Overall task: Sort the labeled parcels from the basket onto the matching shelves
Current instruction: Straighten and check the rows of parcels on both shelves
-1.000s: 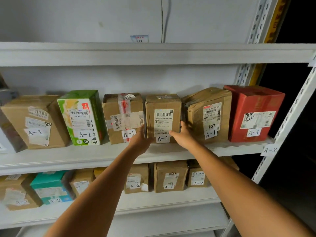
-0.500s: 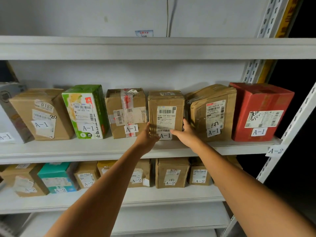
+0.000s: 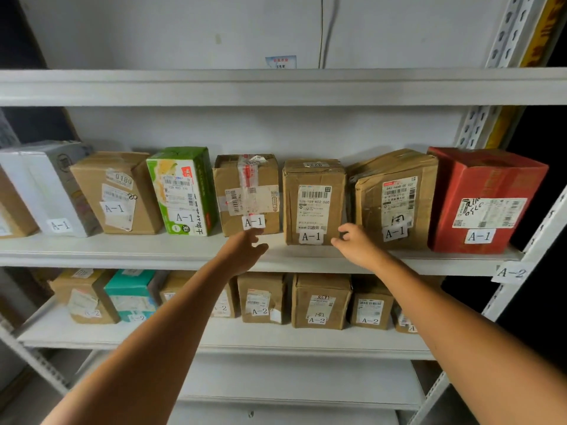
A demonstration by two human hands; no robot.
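Where L arm (image 3: 171, 317) crosses, one A-2 box (image 3: 228, 299) sits half-hidden.

Brown cardboard parcels (image 3: 313, 200) flank a green carton (image 3: 183, 191), a red box (image 3: 481, 200), a teal one (image 3: 130, 294), on white shelves (image 3: 122, 250).

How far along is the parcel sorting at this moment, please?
Done: A-1 parcels line the upper shelf, A-2 parcels the shelf below. In hand: nothing; the left hand and right hand hover empty by the middle brown A-1 box. Left: the basket is out of view, so remaining parcels cannot be judged.
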